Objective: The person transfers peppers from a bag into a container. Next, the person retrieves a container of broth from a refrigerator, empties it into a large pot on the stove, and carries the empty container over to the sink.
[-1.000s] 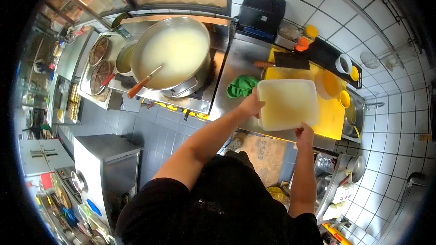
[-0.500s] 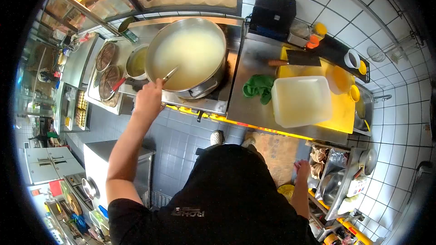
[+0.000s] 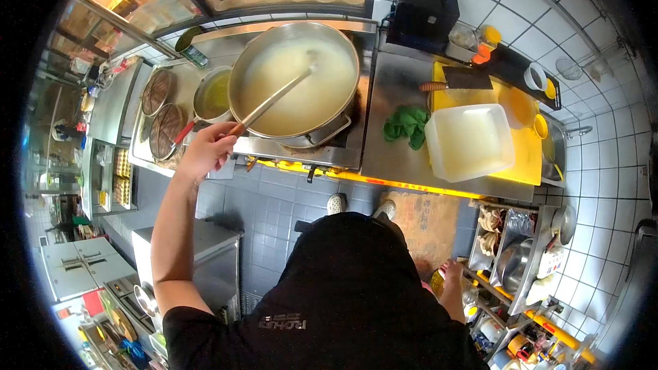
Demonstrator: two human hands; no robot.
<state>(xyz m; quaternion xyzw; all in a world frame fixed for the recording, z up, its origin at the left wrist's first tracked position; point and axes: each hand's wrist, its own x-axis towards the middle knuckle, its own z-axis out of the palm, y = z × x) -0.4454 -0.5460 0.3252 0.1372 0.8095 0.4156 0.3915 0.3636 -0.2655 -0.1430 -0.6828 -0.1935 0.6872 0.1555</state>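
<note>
My left hand (image 3: 208, 152) is closed around the wooden grip of a long-handled ladle (image 3: 277, 99). Its metal shaft slants over the rim of a large steel pot (image 3: 235, 111), and its lower end dips into pale, cloudy liquid (image 3: 288, 79), so the head is hidden. Beside that pot, a smaller pan (image 3: 199, 101) with a red handle holds yellowish liquid. My right hand (image 3: 451, 270) hangs low on the right, near the lower shelf and a yellowish container (image 3: 437, 282); its fingers are too small and partly hidden to tell their grip.
On the right counter are a green cloth (image 3: 406, 127), a translucent plastic tub (image 3: 473, 142), a yellow cutting board (image 3: 524, 164) and a cleaver (image 3: 468, 78). Round strainers (image 3: 166, 130) lie left of the pan. A shelf rack (image 3: 513, 260) stands low on the right.
My left hand has moved down and left, drawing more of the ladle's shaft into sight. The right hand has lowered slightly towards the lower shelf. The view has shifted a little.
</note>
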